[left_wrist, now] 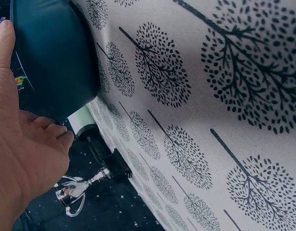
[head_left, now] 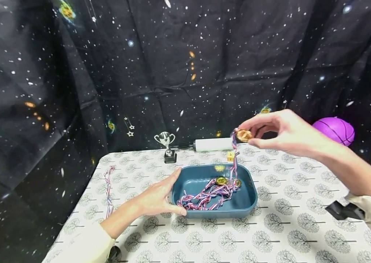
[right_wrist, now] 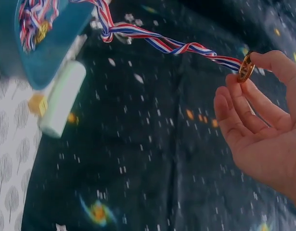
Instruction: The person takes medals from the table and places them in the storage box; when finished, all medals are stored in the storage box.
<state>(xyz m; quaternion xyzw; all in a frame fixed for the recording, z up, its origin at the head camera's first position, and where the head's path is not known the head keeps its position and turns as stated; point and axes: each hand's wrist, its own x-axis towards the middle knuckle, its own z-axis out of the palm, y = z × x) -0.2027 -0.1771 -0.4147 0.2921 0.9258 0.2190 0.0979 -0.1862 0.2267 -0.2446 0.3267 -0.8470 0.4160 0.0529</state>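
Note:
My right hand [head_left: 287, 133] pinches a gold medal [head_left: 244, 135] between thumb and fingers, up above the bin. From it a red, white and blue striped ribbon [right_wrist: 174, 44] hangs twisted, down into the blue plastic bin [head_left: 215, 213]. Inside the bin lie more gold medals [head_left: 222, 181] and a tangle of striped ribbons [head_left: 201, 199]. My left hand [head_left: 159, 195] grips the bin's left end, thumb at the front corner and fingers along the outer side. In the left wrist view the curled fingers show beside the bin's wall [left_wrist: 56, 57].
Behind the bin stand a silver trophy cup [head_left: 165, 140] on a black base, a white cylinder [head_left: 213, 144] and a small yellow letter block [head_left: 230, 156]. Another striped ribbon [head_left: 108, 190] lies at the table's left. A purple ball [head_left: 334, 130] sits at the back right.

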